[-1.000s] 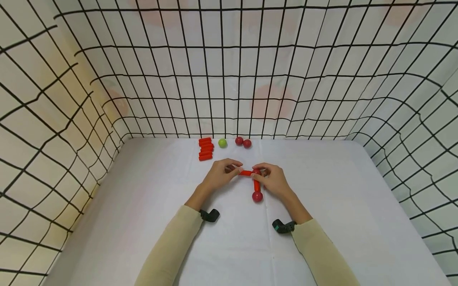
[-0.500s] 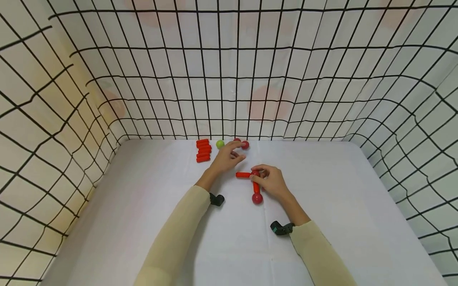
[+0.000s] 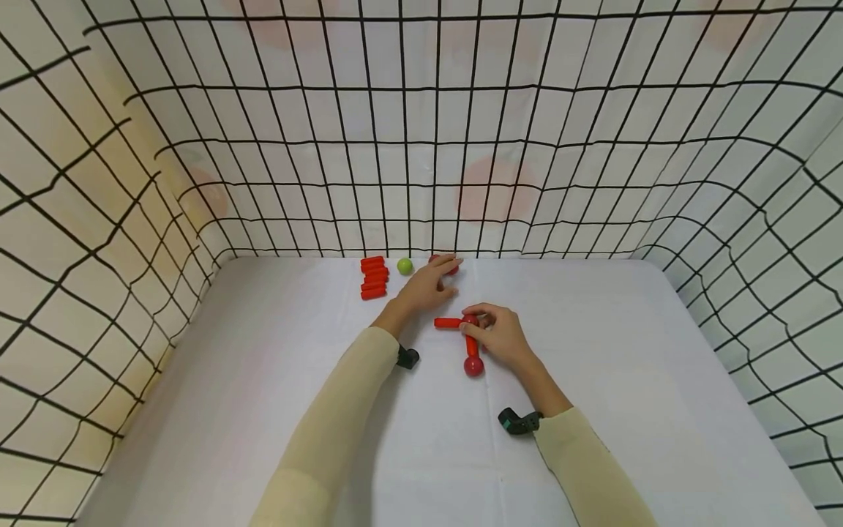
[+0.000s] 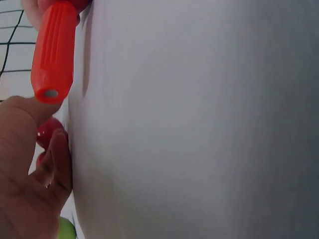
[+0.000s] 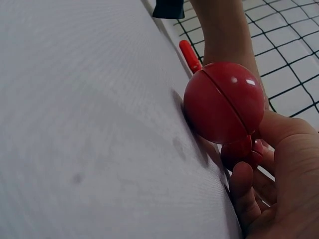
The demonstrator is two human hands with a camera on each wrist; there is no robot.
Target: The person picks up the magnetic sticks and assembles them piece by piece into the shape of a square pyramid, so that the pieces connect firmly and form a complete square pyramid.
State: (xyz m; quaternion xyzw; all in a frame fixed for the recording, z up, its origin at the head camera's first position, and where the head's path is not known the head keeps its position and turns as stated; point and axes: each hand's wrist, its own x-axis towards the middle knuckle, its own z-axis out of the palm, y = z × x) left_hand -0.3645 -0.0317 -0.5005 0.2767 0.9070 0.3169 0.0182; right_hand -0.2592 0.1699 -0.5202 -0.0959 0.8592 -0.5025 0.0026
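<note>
In the head view my right hand (image 3: 498, 331) grips the red ball (image 3: 470, 320) at the corner of a small joined piece. A red rod (image 3: 448, 323) sticks out of it to the left. A second red rod (image 3: 471, 345) runs from it toward the front, ending in another red ball (image 3: 473, 366), which fills much of the right wrist view. My left hand (image 3: 424, 288) reaches over two loose red balls at the back, fingers extended and partly covering them. In the left wrist view one loose red ball (image 4: 49, 132) shows beyond its spread thumb and fingers.
A green ball (image 3: 405, 266) lies left of the loose red balls. Further left, several red rods (image 3: 374, 278) lie in a column. A black wire grid (image 3: 421, 183) stands along the back and sides of the white-covered table (image 3: 593, 329).
My left hand has let go of the left-pointing rod and moved back to the loose red balls. My right hand has kept its grip on the corner ball.
</note>
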